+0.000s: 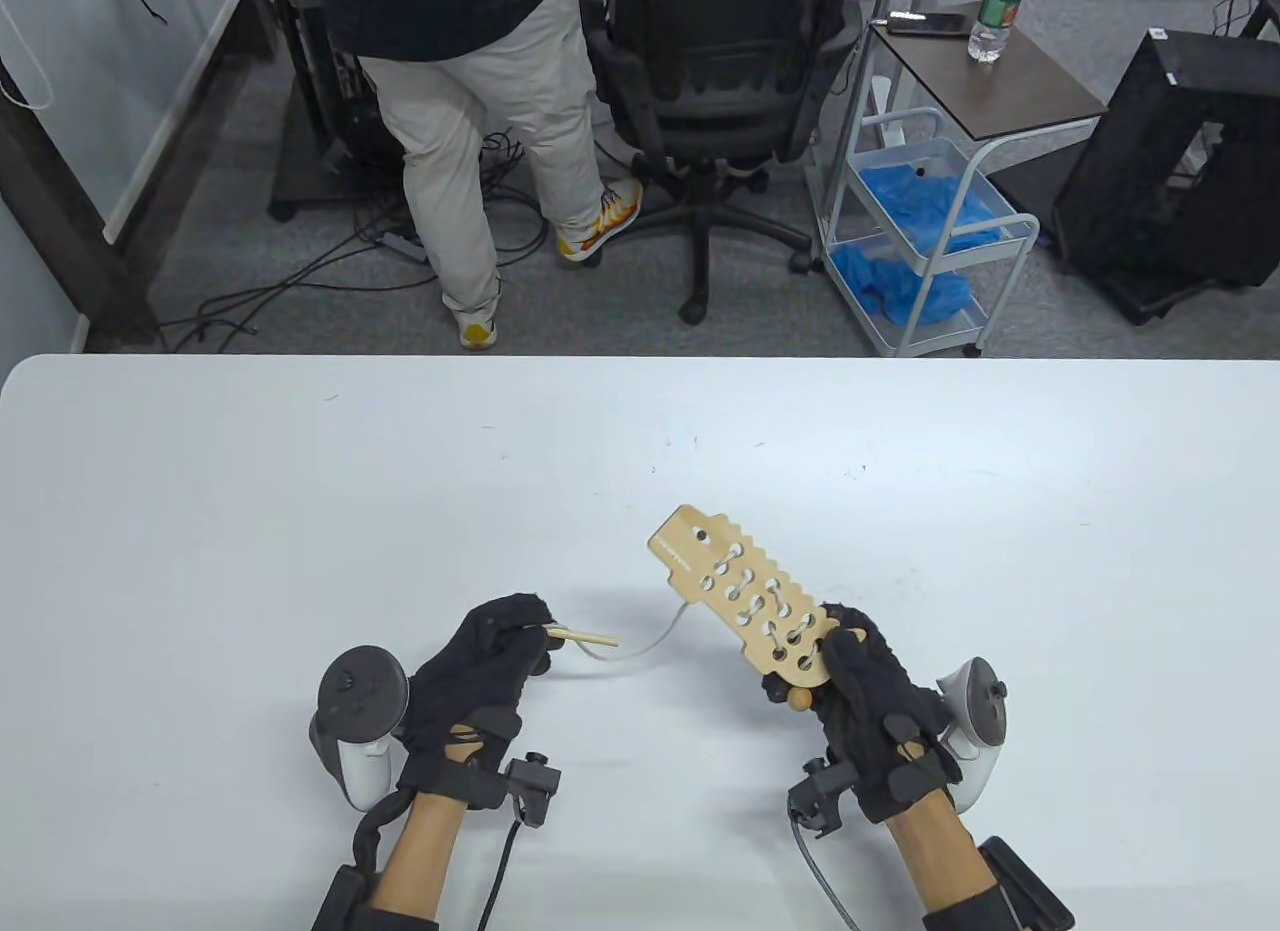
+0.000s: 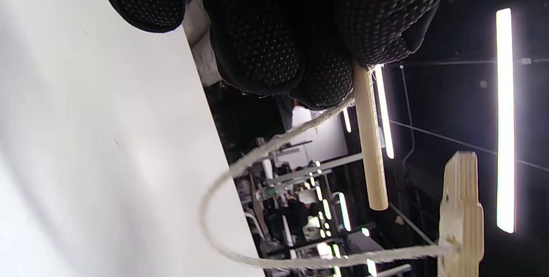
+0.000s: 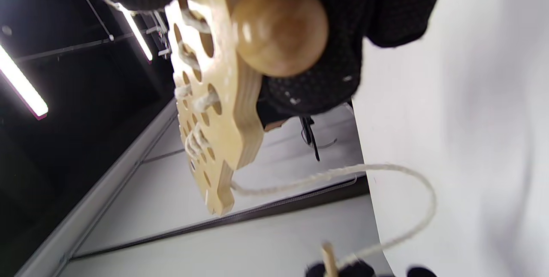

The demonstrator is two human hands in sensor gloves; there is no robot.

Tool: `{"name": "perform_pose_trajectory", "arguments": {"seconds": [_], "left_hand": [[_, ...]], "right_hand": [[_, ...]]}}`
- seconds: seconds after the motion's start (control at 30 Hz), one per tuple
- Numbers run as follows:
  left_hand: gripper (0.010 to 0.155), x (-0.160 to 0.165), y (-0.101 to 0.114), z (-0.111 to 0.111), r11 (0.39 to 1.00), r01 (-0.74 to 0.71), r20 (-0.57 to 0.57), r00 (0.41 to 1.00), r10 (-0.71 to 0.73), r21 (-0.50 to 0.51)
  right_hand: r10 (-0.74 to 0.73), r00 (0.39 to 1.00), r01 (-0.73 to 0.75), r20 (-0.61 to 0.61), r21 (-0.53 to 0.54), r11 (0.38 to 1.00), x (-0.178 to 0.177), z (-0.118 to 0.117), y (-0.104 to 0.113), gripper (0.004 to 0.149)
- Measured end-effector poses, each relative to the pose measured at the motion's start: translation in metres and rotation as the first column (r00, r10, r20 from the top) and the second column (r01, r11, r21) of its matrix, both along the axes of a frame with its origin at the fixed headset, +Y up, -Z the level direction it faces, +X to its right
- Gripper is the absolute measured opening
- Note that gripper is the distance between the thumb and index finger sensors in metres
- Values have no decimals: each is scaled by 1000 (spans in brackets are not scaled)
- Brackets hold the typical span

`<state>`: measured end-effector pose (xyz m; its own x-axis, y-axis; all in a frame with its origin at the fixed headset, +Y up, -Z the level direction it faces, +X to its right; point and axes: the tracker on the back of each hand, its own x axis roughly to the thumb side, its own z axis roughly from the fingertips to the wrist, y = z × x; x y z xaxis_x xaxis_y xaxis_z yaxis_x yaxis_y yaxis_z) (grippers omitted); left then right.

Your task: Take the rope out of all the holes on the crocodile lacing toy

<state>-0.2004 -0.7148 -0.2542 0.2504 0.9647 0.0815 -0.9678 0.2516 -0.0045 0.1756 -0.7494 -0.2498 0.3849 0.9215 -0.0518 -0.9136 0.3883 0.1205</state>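
Observation:
The wooden crocodile lacing toy [image 1: 745, 596] is held tilted above the white table [image 1: 300, 491], its head pointing away from me. My right hand [image 1: 858, 661] grips its near end, beside a round wooden bead [image 3: 279, 28]. White rope [image 1: 655, 643] is still laced through several holes [image 3: 193, 97] and runs in a slack loop from the toy's underside to a thin wooden stick [image 1: 585, 636]. My left hand [image 1: 505, 639] pinches that stick [image 2: 369, 140] at its end, to the left of the toy. The rope [image 2: 240, 170] hangs just above the table.
Beyond the table's far edge stand a person [image 1: 470, 151], a black office chair [image 1: 715, 81], a white cart with blue cloths [image 1: 925, 241], a small side table with a bottle [image 1: 995, 21] and a black box [image 1: 1185, 161].

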Motion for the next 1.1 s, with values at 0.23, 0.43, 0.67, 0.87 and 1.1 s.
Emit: {"name": "perform_pose_trajectory", "arguments": {"seconds": [0.23,0.43,0.67,0.87,1.1], "left_hand": [[42,12,-3,1,986,-161,121,979,164,-36],[42,15,-5,1,979,-194,144,969,200,-55],[42,16,-5,1,974,-218,162,960,226,-69],[43,19,-7,0,953,-284,219,929,300,-100],[42,23,-5,-1,952,-287,272,912,306,-108]], "right_hand": [[77,992,-67,-99,97,993,-17,2,5,51],[106,984,-89,-140,119,989,-22,2,4,50],[115,980,-92,-163,142,986,-25,2,6,50],[104,979,-78,-174,150,986,-26,2,7,50],[112,973,-79,-202,165,983,-28,2,7,50]]}}
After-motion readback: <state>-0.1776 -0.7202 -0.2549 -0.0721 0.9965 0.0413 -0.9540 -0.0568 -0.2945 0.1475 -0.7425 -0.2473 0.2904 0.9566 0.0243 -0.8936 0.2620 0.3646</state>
